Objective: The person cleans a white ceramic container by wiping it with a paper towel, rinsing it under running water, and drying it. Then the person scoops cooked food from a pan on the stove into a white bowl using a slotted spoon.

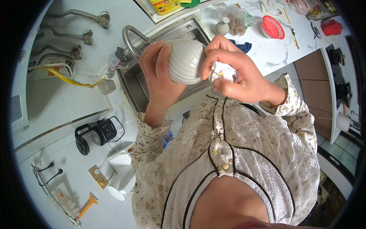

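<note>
A white ribbed ceramic vessel (187, 61) is held above the sink (137, 86). My left hand (163, 68) grips its left side, with the fingers spread over the rounded wall. My right hand (237, 71) is at its right side, closed on a crumpled white cloth or paper (224, 71) with small coloured marks. Whether the cloth touches the vessel is hidden by my fingers. Behind the hands, a small grey ribbed vase (222, 27) stands on the marble-patterned counter (274, 57).
A curved metal faucet (128, 37) rises at the sink's left edge. Beyond the sink are a yellow bottle (164, 6), a plastic bag (236, 21), a dark blue cloth (243, 46) and a red basket (273, 27). A black blender (95, 136) lies leftward; stove burners (343, 90) are at right.
</note>
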